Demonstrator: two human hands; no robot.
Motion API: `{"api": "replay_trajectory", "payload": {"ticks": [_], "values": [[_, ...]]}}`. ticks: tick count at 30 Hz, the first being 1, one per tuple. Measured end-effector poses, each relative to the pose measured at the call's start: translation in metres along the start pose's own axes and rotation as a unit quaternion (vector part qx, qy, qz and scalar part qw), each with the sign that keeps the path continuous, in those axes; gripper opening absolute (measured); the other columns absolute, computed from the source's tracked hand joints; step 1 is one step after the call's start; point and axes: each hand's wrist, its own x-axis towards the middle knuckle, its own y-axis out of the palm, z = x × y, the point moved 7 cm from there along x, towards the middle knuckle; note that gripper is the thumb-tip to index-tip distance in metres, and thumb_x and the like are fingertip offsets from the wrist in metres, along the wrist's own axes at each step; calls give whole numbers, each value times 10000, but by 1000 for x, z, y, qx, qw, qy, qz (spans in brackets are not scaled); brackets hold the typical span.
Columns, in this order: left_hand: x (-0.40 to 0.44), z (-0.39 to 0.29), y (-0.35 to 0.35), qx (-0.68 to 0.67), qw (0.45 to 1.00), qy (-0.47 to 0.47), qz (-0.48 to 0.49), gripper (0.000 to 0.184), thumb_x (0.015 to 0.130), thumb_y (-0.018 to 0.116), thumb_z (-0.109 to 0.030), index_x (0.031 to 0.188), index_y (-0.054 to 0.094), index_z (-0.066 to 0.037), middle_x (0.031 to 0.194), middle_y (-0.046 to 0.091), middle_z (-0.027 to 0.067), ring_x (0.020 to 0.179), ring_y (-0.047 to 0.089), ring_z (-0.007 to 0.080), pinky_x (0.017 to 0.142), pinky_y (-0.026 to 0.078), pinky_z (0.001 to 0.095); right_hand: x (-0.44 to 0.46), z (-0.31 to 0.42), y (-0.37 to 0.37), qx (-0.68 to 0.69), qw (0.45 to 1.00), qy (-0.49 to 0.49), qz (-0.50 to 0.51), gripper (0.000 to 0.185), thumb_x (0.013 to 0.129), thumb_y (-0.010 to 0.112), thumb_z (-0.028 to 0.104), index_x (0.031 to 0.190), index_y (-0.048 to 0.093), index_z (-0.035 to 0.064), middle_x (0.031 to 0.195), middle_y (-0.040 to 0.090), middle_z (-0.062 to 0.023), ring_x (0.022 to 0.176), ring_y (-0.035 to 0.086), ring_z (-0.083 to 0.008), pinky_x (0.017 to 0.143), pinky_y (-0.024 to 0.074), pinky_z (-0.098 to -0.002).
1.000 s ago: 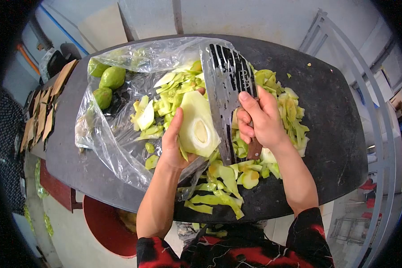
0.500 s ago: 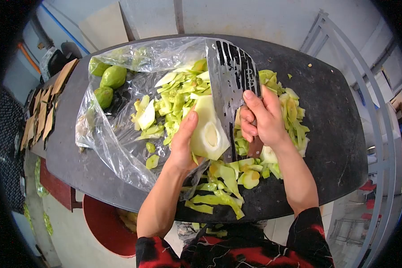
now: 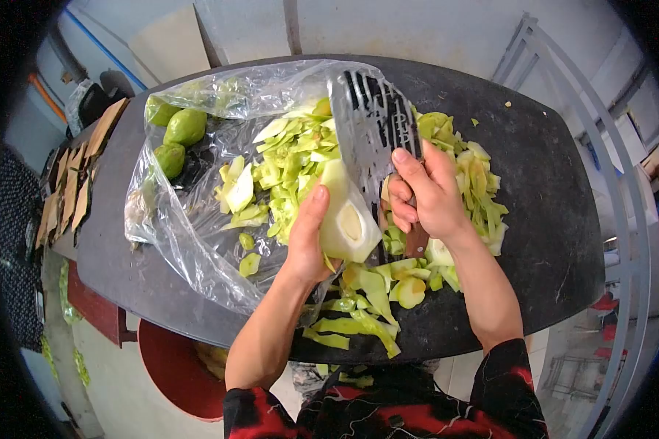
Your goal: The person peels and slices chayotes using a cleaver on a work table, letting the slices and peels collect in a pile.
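My left hand (image 3: 309, 234) is wrapped round a partly cut green mango (image 3: 350, 223), its pale flesh and seed facing up. In my right hand (image 3: 428, 190) is a broad cleaver (image 3: 370, 121) with a brown wooden handle. Its wet blade stands beside the mango's upper right edge; whether it touches the flesh I cannot tell. Beyond my left hand, a heap of cut mango pieces (image 3: 296, 161) lies on a clear plastic bag (image 3: 190, 241). Green peelings (image 3: 362, 325) lie below the mango, and more peelings (image 3: 479, 183) are piled behind my right hand.
Several whole green mangoes (image 3: 186, 127) rest at the left of the bag. Everything lies on a dark table (image 3: 549, 219) with rounded edges. A red tub (image 3: 172, 373) stands on the floor at lower left. Grey metal rails (image 3: 593, 117) run along the right side.
The cleaver's blade has tilted and shifted slightly left. My left hand and the mango have moved slightly right, and my right hand a little left.
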Motion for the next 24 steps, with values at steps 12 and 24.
{"api": "replay_trajectory", "payload": {"ticks": [12,24], "values": [[0,3,5,-47,998,-39,14,685,969,420,-547,1405,382,-21,1243,578,183,1095,615,290,951,507,426,2,-1,5,-3,1000,10,25,165,1031,491,242,975,440,96,628,413,19,424,417,-70,375,413,-265],[-9,8,4,-71,995,-61,-22,677,938,479,-576,1409,415,-94,1293,567,160,1118,604,321,941,498,507,-3,15,6,-29,997,63,28,122,1014,507,199,997,463,86,638,432,15,417,416,-64,375,411,-262]]}}
